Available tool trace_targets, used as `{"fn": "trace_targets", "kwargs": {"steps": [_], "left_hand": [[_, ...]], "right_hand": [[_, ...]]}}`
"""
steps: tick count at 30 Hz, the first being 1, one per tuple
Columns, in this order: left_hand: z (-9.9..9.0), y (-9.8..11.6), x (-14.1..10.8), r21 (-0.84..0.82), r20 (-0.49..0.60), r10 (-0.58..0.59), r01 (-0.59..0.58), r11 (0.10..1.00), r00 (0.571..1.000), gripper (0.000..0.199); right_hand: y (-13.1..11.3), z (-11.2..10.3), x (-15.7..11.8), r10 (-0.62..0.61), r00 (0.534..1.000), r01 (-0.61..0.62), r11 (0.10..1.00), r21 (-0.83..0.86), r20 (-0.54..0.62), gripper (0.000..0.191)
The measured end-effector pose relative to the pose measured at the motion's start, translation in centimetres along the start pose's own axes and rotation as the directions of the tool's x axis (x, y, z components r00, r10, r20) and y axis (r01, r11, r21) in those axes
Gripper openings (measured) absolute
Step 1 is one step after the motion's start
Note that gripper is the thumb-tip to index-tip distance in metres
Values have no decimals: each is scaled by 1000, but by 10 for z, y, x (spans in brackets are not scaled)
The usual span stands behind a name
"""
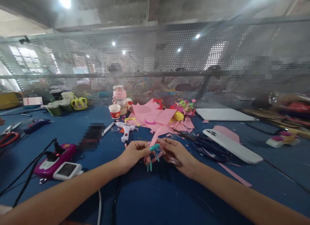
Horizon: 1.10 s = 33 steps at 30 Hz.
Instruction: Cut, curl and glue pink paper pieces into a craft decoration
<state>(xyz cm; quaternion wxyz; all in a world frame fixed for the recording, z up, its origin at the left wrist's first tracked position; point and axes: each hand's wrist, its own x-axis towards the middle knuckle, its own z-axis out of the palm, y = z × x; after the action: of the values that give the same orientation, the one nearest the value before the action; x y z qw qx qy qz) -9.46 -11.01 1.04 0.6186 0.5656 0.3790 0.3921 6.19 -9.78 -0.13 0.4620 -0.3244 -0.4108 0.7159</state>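
My left hand (137, 154) is closed, pinching a pink paper strip (155, 138) between thumb and fingers; its long nails are teal. Close beside it, my right hand (176, 153) has its fingertips pressed on the same strip. Part of the strip curls down between the hands, and its lower end is partly hidden by the fingers. Just beyond lies a heap of pink paper pieces (145, 113) with a striped pink piece (165, 116) and a yellow disc (178, 116) on it. A white glue gun (126, 129) rests left of the heap.
Dark-handled scissors (210, 147) and a white phone (233, 146) lie to the right. At left are a magenta power strip (56, 160) with cords and red-handled scissors (9, 137). A paper cup (114, 112) and pink bottle (119, 97) stand behind. A perforated metal screen (155, 63) closes the back.
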Motion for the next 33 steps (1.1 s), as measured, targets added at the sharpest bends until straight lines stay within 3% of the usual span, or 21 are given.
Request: {"fn": "trace_targets", "kwargs": {"steps": [6, 12, 17, 20, 27, 33], "left_hand": [[-1, 0, 1, -11, 2, -13, 13, 1000, 1000, 34], [-1, -2, 0, 61, 22, -17, 15, 998, 1000, 32], [-1, -4, 1, 230, 99, -20, -3, 973, 995, 31], [0, -5, 2, 278, 124, -38, 2, 960, 992, 32], [3, -6, 1, 267, 114, -93, 60, 962, 989, 30], [10, -3, -2, 314, 50, -76, 57, 948, 996, 30]], "right_hand": [[-1, -4, 1, -24, 994, 34, 994, 101, -103, 32], [3, 1, -3, -188, 972, 142, 947, -287, -139, 23], [2, 6, -6, -267, 949, 177, 891, -419, -166, 5], [0, 8, -9, -329, 932, 205, 827, -524, -154, 11], [-13, 7, -11, -285, 949, 145, 771, -620, -133, 18], [-19, 2, -8, -429, 902, 323, 609, -724, 41, 20]]}}
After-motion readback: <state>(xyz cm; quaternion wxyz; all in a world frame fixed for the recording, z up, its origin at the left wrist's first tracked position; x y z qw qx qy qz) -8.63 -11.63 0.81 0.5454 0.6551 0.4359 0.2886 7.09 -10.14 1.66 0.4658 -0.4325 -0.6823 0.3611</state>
